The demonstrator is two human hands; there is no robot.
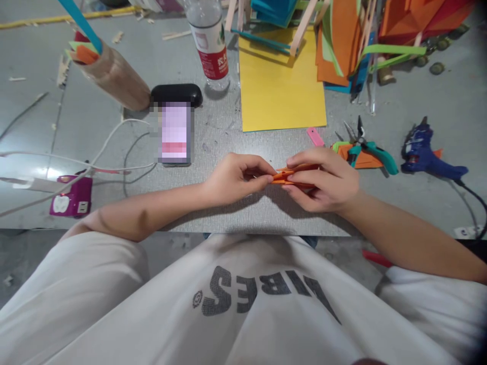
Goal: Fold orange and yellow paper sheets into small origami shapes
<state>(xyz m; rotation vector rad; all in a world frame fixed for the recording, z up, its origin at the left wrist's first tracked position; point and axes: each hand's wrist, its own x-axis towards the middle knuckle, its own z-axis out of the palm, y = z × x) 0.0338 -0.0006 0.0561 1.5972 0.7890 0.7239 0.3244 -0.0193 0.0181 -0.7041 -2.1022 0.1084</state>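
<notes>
Between my two hands is a folded piece of orange paper [282,176], held just above the grey table [213,134]. My left hand [241,177] pinches its left end between thumb and index finger. On the other side, my right hand [327,180] grips the paper, fingers spread along it and thumb below; much of the paper is hidden behind these fingers. Close beyond my right hand lie a pink clip-like piece [315,137] and teal-handled pliers [375,149], the pliers resting on orange paper scraps [344,152].
A blue glue gun [428,152] with a cord lies at right. Yellow paper [283,96], a plastic bottle [211,50] and a phone [176,132] are beyond my hands. A wooden-looking holder [114,76], white cables [114,132] and a purple power adapter [72,195] occupy the left.
</notes>
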